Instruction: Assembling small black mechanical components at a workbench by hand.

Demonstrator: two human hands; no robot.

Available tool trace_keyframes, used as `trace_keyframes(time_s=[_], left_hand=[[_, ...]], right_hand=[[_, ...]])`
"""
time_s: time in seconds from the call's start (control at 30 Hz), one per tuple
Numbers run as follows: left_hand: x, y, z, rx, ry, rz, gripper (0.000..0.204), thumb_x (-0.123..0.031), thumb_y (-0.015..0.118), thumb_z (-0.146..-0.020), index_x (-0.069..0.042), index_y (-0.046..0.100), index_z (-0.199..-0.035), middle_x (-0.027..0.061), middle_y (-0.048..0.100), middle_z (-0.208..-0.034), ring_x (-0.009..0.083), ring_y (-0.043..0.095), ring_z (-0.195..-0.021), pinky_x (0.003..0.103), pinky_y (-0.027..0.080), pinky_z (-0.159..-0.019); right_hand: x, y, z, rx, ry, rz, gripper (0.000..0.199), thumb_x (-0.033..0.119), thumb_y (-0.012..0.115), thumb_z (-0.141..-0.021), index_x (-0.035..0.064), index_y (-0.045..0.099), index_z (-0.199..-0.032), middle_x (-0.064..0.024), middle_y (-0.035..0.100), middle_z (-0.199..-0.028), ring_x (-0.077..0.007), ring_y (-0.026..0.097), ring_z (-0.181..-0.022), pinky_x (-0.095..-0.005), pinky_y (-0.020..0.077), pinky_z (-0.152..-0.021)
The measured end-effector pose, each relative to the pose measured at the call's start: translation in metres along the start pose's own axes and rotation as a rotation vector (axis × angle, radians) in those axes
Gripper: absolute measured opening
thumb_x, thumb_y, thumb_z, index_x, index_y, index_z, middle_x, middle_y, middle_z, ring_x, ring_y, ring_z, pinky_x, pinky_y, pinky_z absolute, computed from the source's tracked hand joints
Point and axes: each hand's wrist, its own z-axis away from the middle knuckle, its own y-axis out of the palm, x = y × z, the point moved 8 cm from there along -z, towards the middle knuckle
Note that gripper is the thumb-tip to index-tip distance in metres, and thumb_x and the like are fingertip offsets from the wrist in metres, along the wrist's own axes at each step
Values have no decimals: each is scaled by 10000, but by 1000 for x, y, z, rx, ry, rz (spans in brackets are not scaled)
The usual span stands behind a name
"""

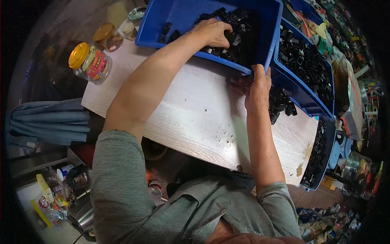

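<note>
A blue plastic bin sits tilted at the far side of a white wooden table, holding a heap of small black plastic parts. My left hand reaches inside the bin and rests curled on those parts. My right hand grips the bin's near corner edge, thumb over the rim and fingers under it. Some loose black parts lie on the table just right of that hand.
A second blue bin full of black parts stands to the right, and a third blue bin hangs off the table's right end. Yellow-lidded plastic jars stand at the table's left corner. Clutter fills the floor and shelves around.
</note>
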Motion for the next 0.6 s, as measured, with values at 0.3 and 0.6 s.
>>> trace_keyframes(time_s=[0.3,0.6], left_hand=[[1,0,-12,-47,14,-17,581,-225,756,-693,-200,703,-1271,205,694,-1202,372,642,-1180,451,517,-1021],[7,-13,-19,-145,32,34,420,-151,650,-729,-165,781,-1128,179,740,-1124,356,695,-1103,451,544,-980]], right_hand=[[3,12,5,-22,46,-137,370,314,583,-907,112,434,-1179,-123,553,-707,-325,670,-623,-518,631,-608],[9,24,3,-73,35,-180,378,365,559,-937,82,452,-1163,-152,602,-876,-320,689,-664,-489,635,-579]])
